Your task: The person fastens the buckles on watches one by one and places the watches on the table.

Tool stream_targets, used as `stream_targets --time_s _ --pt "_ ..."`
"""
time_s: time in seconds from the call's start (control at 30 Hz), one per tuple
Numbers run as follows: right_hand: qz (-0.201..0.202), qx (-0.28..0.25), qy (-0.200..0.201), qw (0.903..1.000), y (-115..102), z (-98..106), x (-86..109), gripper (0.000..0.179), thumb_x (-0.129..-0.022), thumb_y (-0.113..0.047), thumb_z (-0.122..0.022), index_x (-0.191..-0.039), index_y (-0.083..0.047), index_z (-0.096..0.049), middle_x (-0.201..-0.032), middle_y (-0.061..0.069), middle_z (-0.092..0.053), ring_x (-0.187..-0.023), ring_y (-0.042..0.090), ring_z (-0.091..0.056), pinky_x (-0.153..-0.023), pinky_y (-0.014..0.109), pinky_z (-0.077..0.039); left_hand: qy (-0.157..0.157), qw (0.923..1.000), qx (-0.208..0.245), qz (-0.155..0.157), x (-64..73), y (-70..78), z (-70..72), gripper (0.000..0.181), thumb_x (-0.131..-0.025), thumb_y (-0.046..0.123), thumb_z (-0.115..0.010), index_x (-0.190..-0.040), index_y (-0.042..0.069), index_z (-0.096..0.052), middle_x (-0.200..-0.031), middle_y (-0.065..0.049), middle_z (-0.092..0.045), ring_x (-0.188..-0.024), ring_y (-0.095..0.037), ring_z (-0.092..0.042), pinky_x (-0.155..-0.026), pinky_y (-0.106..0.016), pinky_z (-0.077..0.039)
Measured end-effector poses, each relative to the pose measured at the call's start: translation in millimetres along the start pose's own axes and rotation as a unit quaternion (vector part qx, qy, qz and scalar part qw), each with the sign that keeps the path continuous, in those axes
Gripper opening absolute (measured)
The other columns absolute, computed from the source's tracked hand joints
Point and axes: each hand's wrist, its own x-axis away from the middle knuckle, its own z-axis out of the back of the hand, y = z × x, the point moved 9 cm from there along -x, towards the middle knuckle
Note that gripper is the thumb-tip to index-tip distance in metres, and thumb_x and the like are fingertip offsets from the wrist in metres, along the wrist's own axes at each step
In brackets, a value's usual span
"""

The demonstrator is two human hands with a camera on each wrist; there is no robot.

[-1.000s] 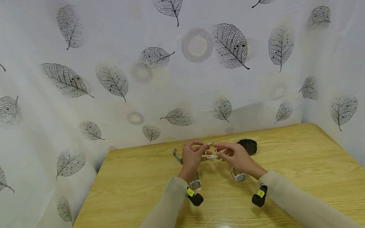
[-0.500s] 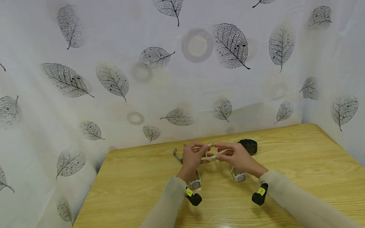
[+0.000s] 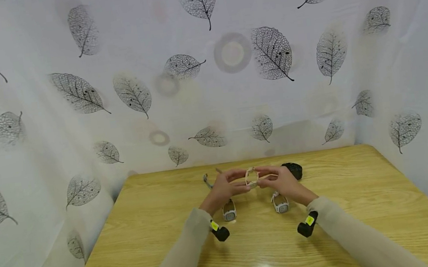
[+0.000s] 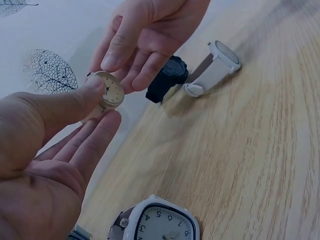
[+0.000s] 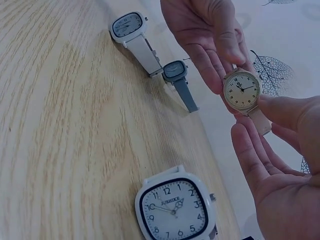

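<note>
Between my two hands is a wristwatch (image 5: pixel 242 91) with a round cream dial and a light band, raised above the table. In the head view its band forms a loop. My left hand (image 3: pixel 224 188) pinches one side of it, the thumb pressed on the case edge in the left wrist view. Opposite, my right hand (image 3: pixel 283 182) grips the other side, thumb at the dial's rim and fingers behind the band. White square-cased watches stand below the hands, one at left (image 3: pixel 230 215) and one at right (image 3: pixel 282 207).
A grey-blue watch (image 3: pixel 207 180) lies behind my left hand, partly hidden. Beside my right hand lies a black watch (image 3: pixel 294 170). The wooden table (image 3: pixel 156 247) ends at a white leaf-print curtain (image 3: pixel 234 104) at the back and sides.
The held watch and both hands have shifted slightly right. My left hand's fingers have straightened somewhat and its wrist has moved left, and the watch has turned so its loop shows rounder.
</note>
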Motion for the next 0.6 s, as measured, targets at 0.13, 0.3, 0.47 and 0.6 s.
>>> stream_targets --time_s 0.13,0.3,0.47,0.6 --pt "-0.005 -0.019 -0.008 0.9998 0.1 -2.1 0.2 0.055 -0.098 -0.023 -0.073 -0.149 -0.012 -0.055 -0.144 0.025 -0.055 -0.113 0.033 -0.069 -0.102 0.057 -0.051 0.005 1.0 -0.004 -0.003 0.5 1.0 -0.3 0.052 -0.091 0.001 -0.078 -0.14 0.006 -0.061 -0.149 -0.024 -0.051 -0.12 -0.03 -0.066 -0.093 -0.039 -0.059" --pt "-0.007 -0.019 -0.01 0.9997 1.3 -2.7 0.8 0.056 -0.098 -0.024 -0.073 -0.149 -0.011 -0.055 -0.137 0.028 -0.061 -0.112 0.035 -0.069 -0.102 0.059 -0.05 0.018 0.9998 0.003 0.0 -0.7 -1.1 0.8 0.05 -0.091 0.0 -0.078 -0.138 0.004 -0.062 -0.146 -0.026 -0.053 -0.117 -0.031 -0.067 -0.092 -0.044 -0.059" --pt "-0.005 -0.015 -0.011 0.9998 1.5 -2.9 1.0 0.055 -0.098 -0.023 -0.073 -0.148 -0.01 -0.055 -0.134 0.025 -0.064 -0.112 0.037 -0.069 -0.102 0.06 -0.05 0.029 0.9996 0.003 0.004 -0.6 -1.2 1.5 0.049 -0.091 -0.001 -0.077 -0.137 0.003 -0.062 -0.143 -0.024 -0.056 -0.114 -0.03 -0.068 -0.095 -0.051 -0.057" --pt "-0.003 -0.001 -0.011 0.9999 -1.6 -2.0 -1.0 0.053 -0.098 -0.023 -0.073 -0.147 -0.009 -0.057 -0.134 0.022 -0.064 -0.11 0.037 -0.07 -0.101 0.058 -0.051 0.044 0.9989 0.003 0.014 -2.7 -1.3 2.8 0.047 -0.091 -0.004 -0.076 -0.136 0.001 -0.063 -0.141 -0.023 -0.058 -0.109 -0.029 -0.07 -0.094 -0.052 -0.057"
